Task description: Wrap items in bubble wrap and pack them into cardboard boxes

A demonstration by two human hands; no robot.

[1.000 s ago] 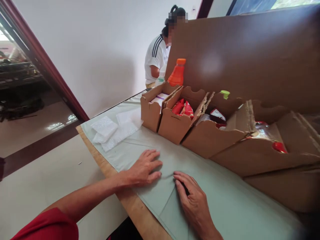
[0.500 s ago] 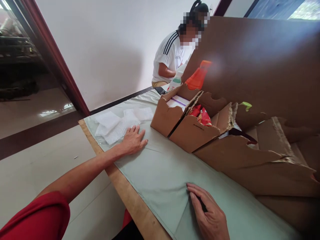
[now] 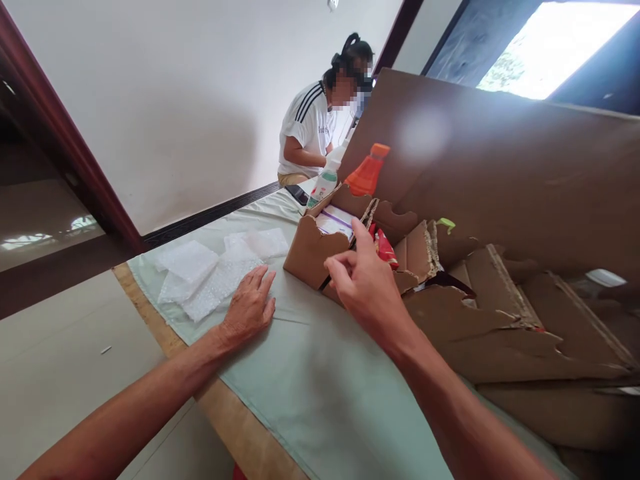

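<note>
Right hand [image 3: 367, 277]: yours, loosely curled, index extended, nothing visibly held.
Packs [image 3: 334, 221]: inside the box [image 3: 306, 257], upper centre, just up-left of your nearer right hand.
Left hand [image 3: 250, 303]: yours, fingers loosely spread, beside the wrap [image 3: 213, 277], left of centre.

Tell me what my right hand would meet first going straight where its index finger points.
Probably the white packs in the leftmost box; depth is unclear, so your right hand might catch the box first.
</note>
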